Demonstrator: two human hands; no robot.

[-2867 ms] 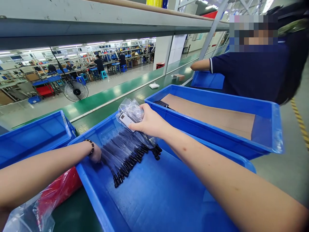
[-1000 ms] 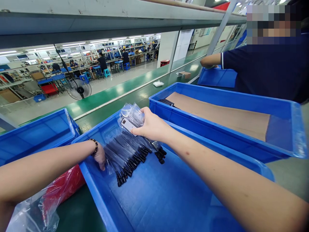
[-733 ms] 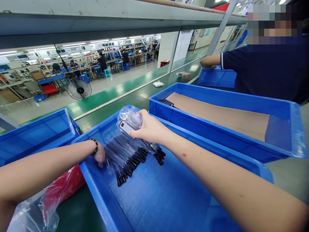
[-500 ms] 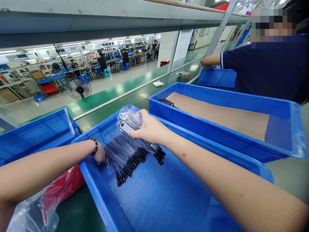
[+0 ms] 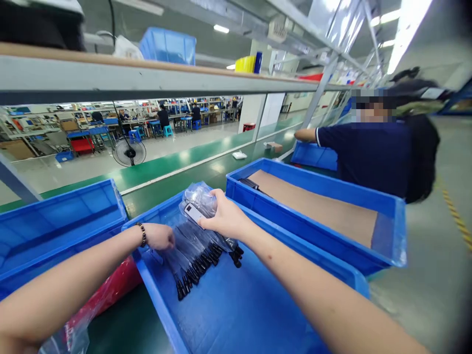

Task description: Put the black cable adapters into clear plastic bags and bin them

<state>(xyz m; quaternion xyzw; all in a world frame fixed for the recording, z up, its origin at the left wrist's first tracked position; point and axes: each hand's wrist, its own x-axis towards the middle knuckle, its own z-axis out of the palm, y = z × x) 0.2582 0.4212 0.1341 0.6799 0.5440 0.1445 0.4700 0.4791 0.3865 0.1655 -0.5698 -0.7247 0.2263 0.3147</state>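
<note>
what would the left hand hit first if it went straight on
Probably the row of clear bags just beyond the left hand; how high it sits above them is unclear.

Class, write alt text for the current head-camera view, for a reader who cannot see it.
A right hand holds clear-bagged items with a white label over a blue bin, where a braceleted left hand is at a row of bagged, black-tipped pieces. Other blue bins flank it on a green bench, with a person in navy beyond.
</note>
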